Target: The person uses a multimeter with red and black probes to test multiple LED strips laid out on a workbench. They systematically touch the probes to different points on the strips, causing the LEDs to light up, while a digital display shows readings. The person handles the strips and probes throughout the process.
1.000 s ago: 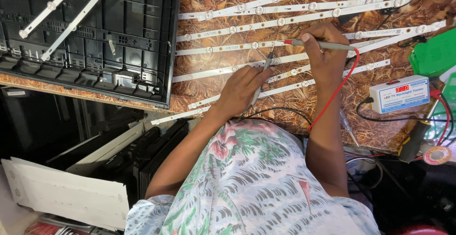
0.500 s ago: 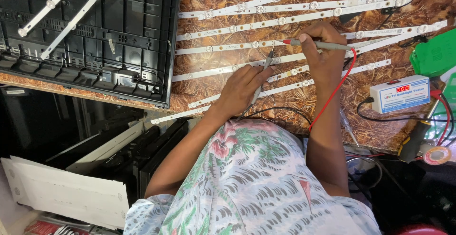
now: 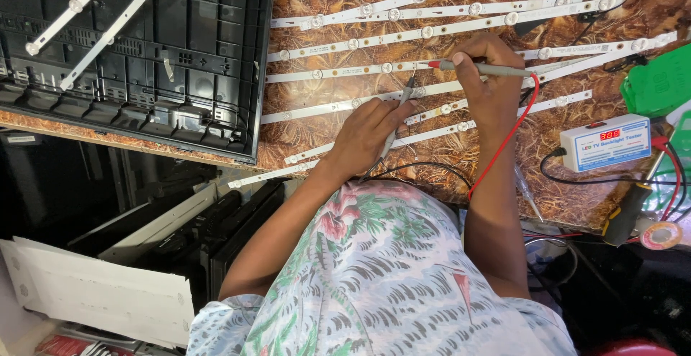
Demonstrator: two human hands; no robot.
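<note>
Left hand (image 3: pixel 367 134) lay on the table (image 3: pixel 324 3), fingers closed around a black probe (image 3: pixel 400 110). Probe ran up and right from the hand; its tip met a white LED strip (image 3: pixel 338 104) near mid-table. A black lead (image 3: pixel 425 165) curled from below the hand toward the table edge.

Right hand (image 3: pixel 486 86) sat just right of the left, pinching a red-tipped probe (image 3: pixel 479 69) held nearly level. Its red tip pointed left and touched, or came very close to, the next strip up (image 3: pixel 345 72); could not tell which. A red lead (image 3: pixel 507 140) dropped from the hand in a curve past the forearm.

Several more white strips lay in rough parallel across the brown patterned table, slanting up to the right, each dotted with round lenses. Both hands rested over the middle strips.

To the right, well apart from the hands, stood a small white tester box (image 3: pixel 606 142) with a lit red display, leads plugged in. Above it, a green object (image 3: pixel 658 81) at the frame edge. A tape roll (image 3: pixel 660 235) lay near the table's lower right corner.

To the left, a black TV back panel (image 3: pixel 137 61) covered that end of the table, two more strips lying across it. Below the table edge, white card (image 3: pixel 101 295) and dark panels leaned. The person wore a floral shirt (image 3: pixel 381 284).
</note>
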